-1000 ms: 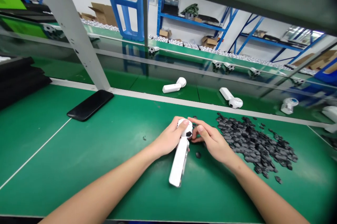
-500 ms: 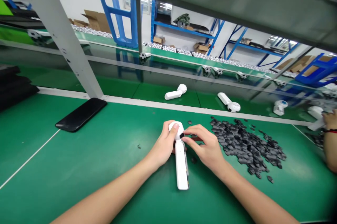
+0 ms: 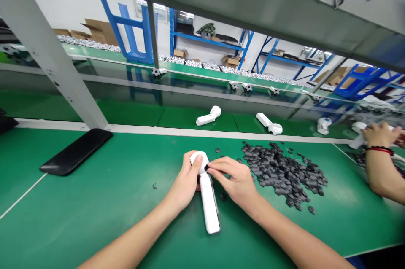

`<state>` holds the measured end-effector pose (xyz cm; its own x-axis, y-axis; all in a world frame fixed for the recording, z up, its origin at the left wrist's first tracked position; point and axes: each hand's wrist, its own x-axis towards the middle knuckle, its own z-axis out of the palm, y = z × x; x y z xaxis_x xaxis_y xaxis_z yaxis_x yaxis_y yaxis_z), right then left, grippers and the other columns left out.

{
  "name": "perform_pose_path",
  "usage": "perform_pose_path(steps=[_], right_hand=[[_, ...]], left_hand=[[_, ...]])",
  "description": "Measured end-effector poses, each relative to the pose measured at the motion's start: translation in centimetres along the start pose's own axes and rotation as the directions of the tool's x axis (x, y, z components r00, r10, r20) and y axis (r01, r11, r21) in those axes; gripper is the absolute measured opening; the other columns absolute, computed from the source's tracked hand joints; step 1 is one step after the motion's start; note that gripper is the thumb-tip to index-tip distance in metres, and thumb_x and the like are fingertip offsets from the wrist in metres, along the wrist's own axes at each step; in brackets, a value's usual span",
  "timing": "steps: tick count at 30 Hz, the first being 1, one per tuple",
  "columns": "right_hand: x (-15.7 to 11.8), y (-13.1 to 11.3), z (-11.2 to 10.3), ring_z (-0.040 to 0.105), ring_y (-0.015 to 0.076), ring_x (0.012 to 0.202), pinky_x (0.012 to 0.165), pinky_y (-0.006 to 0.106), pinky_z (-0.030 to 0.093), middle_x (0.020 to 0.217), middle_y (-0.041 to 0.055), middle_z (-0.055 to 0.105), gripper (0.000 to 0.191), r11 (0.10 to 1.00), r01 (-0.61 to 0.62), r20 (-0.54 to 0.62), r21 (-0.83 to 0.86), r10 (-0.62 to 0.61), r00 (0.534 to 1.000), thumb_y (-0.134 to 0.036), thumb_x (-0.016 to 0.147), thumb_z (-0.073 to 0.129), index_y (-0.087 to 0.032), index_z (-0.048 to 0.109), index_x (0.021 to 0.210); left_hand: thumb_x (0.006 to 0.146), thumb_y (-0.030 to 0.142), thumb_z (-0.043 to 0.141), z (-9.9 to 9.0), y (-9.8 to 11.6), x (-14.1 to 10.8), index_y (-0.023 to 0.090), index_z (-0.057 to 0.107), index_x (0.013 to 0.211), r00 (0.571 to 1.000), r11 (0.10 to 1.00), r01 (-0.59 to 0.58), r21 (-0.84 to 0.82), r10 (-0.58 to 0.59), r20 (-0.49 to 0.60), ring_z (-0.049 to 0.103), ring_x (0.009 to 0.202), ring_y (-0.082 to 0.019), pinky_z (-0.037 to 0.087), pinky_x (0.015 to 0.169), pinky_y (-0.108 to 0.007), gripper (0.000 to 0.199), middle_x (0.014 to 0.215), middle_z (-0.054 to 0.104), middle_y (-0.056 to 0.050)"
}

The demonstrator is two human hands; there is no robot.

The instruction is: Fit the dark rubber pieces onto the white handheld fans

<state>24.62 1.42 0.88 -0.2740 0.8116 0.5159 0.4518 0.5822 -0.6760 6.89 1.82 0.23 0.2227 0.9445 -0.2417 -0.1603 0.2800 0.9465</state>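
A white device (image 3: 209,205) with a round ball-like head and a long flat handle is in the middle, its handle pointing toward me. My left hand (image 3: 186,186) is closed around the head, thumb on top. My right hand (image 3: 237,178) pinches at the head's right side, where a small black piece (image 3: 206,168) shows against the white; the fingertips partly cover it. To the right of my right hand spreads a pile of black pieces (image 3: 281,172). A few loose ones lie close to the device.
Two white devices (image 3: 209,118) (image 3: 268,124) lie on the green surface beyond the pale rail, with another (image 3: 324,125) farther right. A black tray-like slab (image 3: 76,151) rests at left by a slanted post (image 3: 60,58). A co-worker's hand (image 3: 381,136) holds a white device at right.
The view has shifted, so most things appear farther left. My hands keep the same grip on the device and black piece. The co-worker's hand and forearm show more at right.
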Motion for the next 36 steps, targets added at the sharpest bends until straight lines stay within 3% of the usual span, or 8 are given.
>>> perform_pose_path(steps=[6, 15, 24, 30, 36], right_hand=[[0.1, -0.3, 0.1, 0.073, 0.0226, 0.092, 0.083, 0.036, 0.061, 0.101, 0.005, 0.078, 0.016, 0.994, -0.098, 0.0, 0.05, 0.098, 0.995, -0.024, 0.097, 0.069, -0.029, 0.082, 0.106], [0.2, 0.0, 0.3, 0.066, 0.0217, 0.09, 0.066, 0.028, 0.061, 0.101, 0.0075, 0.068, 0.016, 0.949, -0.266, 0.093, 0.17, 0.253, 0.963, -0.033, 0.101, 0.06, -0.024, 0.073, 0.1], [-0.1, -0.1, 0.8, 0.06, 0.0209, 0.097, 0.07, 0.028, 0.058, 0.107, 0.0066, 0.058, 0.009, 0.942, -0.299, 0.194, 0.152, 0.268, 0.944, -0.031, 0.104, 0.051, -0.024, 0.056, 0.108], [0.2, -0.4, 0.3, 0.059, 0.0197, 0.098, 0.087, 0.033, 0.049, 0.105, 0.0034, 0.061, 0.004, 0.956, -0.281, 0.234, 0.084, 0.255, 0.938, -0.026, 0.106, 0.05, -0.024, 0.053, 0.106], [0.3, -0.6, 0.2, 0.057, 0.0186, 0.095, 0.084, 0.031, 0.047, 0.104, 0.0024, 0.059, 0.005, 0.934, -0.333, 0.27, 0.132, 0.289, 0.918, -0.028, 0.106, 0.05, -0.023, 0.052, 0.105]], left_hand=[[0.096, 0.07, 0.048, 0.1, 0.1, 0.1, 0.03, 0.039, 0.131, 1.0, 1.0, 0.004, 0.001, -0.004, -0.014, 0.071, 0.073, -0.021, 0.063, 0.07, -0.04, 0.054, 0.104, 0.067, -0.004], [0.096, 0.074, 0.044, -0.3, -0.7, 0.4, 0.028, 0.04, 0.132, 0.999, 0.995, -0.032, 0.095, 0.031, 0.008, 0.067, 0.075, -0.021, 0.058, 0.068, -0.034, 0.059, 0.094, 0.062, -0.002], [0.097, 0.073, 0.042, -0.3, -0.7, 0.6, 0.027, 0.042, 0.13, 0.998, 0.986, -0.053, 0.161, 0.056, -0.013, 0.063, 0.084, -0.02, 0.055, 0.071, -0.031, 0.056, 0.103, 0.061, -0.003], [0.099, 0.071, 0.04, -0.3, -0.8, 0.6, 0.026, 0.045, 0.129, 0.997, 0.974, -0.078, 0.212, 0.082, -0.008, 0.064, 0.085, -0.02, 0.053, 0.074, -0.032, 0.054, 0.107, 0.063, -0.005], [0.101, 0.069, 0.039, -0.4, -1.0, 0.8, 0.024, 0.046, 0.128, 0.994, 0.97, -0.104, 0.222, 0.107, -0.004, 0.065, 0.088, -0.021, 0.053, 0.078, -0.034, 0.052, 0.108, 0.063, -0.005]])
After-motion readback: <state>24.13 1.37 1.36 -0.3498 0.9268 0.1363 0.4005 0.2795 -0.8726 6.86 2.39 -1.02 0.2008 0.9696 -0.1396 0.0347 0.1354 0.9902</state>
